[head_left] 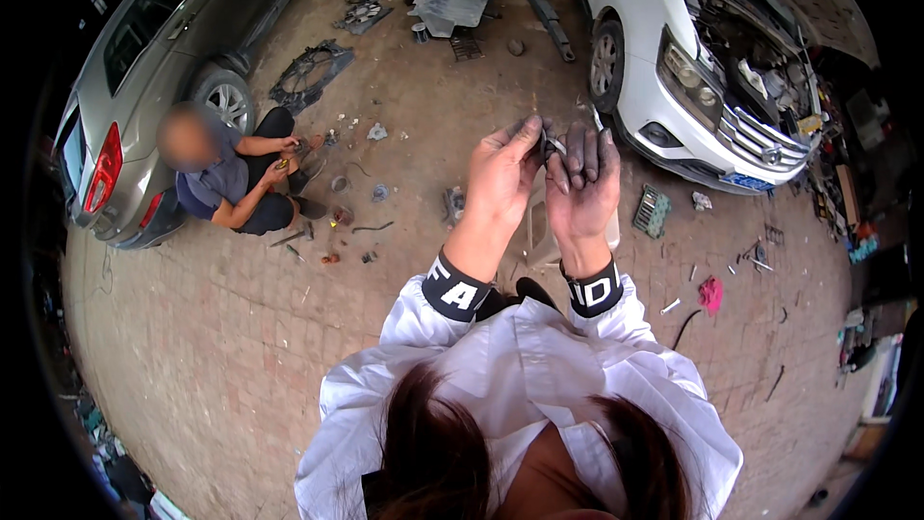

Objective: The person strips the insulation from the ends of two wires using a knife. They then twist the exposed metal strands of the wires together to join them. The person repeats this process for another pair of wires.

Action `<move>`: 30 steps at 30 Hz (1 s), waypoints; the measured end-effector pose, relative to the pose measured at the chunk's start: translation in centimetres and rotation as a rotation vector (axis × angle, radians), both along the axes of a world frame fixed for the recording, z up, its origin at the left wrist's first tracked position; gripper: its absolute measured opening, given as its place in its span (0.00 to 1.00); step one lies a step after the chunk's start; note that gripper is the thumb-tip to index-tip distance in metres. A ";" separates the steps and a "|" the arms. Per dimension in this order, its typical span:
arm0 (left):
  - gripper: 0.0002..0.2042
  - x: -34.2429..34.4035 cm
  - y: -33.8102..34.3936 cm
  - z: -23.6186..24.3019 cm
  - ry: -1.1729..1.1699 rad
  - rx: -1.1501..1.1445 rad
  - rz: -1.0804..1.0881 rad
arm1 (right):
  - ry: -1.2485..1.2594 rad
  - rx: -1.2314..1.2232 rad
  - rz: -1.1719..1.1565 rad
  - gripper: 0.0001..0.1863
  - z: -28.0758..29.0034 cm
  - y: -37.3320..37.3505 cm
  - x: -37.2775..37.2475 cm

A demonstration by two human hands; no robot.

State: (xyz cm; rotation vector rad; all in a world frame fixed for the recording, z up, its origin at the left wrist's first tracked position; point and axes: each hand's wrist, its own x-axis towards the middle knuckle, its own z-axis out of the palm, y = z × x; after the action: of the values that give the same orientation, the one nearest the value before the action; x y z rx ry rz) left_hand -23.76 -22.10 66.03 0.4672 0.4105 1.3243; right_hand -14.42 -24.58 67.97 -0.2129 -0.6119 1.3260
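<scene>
My left hand point(506, 166) is raised in front of my chest, thumb and fingers pinched together at a small dark part too small to name. Beside it, my right hand point(583, 183) turns its palm up, the fingers curled and blackened with grime. A thin, light metal piece point(556, 144) shows between the two hands. Another slim silvery tip point(597, 118) sticks up past the right fingertips; whether both belong to one thing I cannot tell. Below the hands, partly hidden by my forearms, is a pale plastic stool point(541, 236).
A white car point(635, 48) with its hood up stands at right; a grey car point(159, 48) at left. A person point(217, 169) squats by its wheel, handling small parts. On the brick floor lie a green tool case point(652, 211), a pink cloth point(710, 295) and a fan shroud point(310, 75).
</scene>
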 end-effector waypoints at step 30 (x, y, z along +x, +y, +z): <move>0.05 1.6 2.6 -0.6 0.122 -0.053 0.084 | 0.002 -0.112 -0.127 0.22 -1.8 2.4 0.0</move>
State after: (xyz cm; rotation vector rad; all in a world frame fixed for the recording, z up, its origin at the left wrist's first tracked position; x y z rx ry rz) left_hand -22.12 -19.46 65.45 0.4917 0.5706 1.3670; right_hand -14.45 -22.16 66.15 -0.3368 -0.5149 1.2387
